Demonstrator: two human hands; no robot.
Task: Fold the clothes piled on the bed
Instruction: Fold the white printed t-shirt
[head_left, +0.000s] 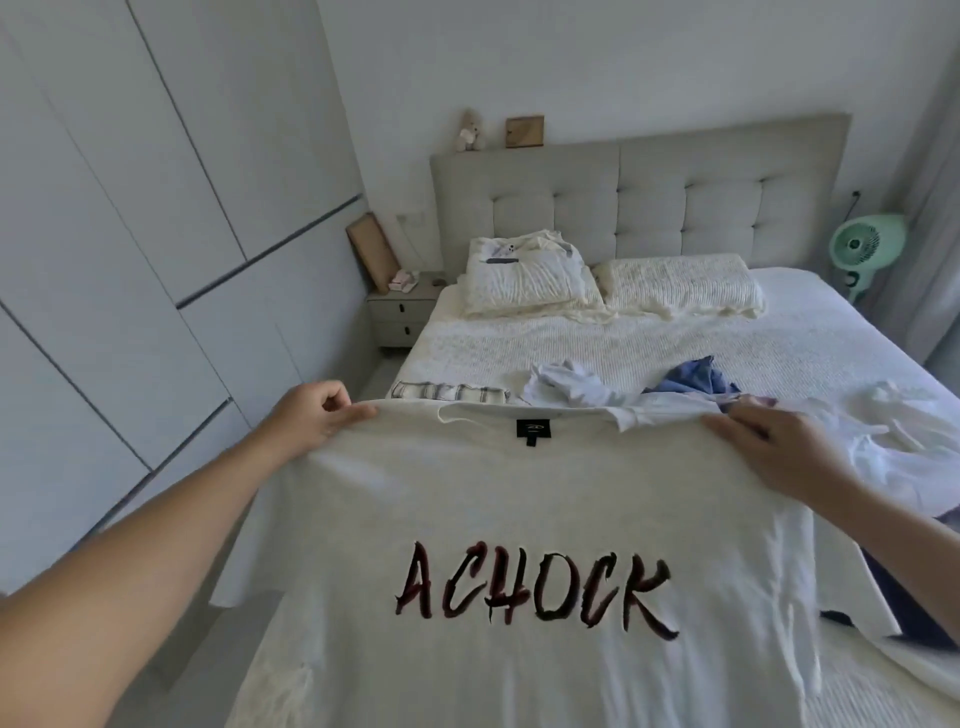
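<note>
Left hand (317, 415) and right hand (769, 447) each pinch a shoulder of the white T-shirt (519, 493); a slack grip would likely drop it crooked.

two bare forearms, hands (317, 415) without rings

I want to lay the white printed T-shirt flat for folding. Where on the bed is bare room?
The textured white bedspread is bare between the two cream pillows and the crumpled white garment and blue garment. The near right side is crowded with loose white clothes. Both hands, left and right, hold the T-shirt.
</note>
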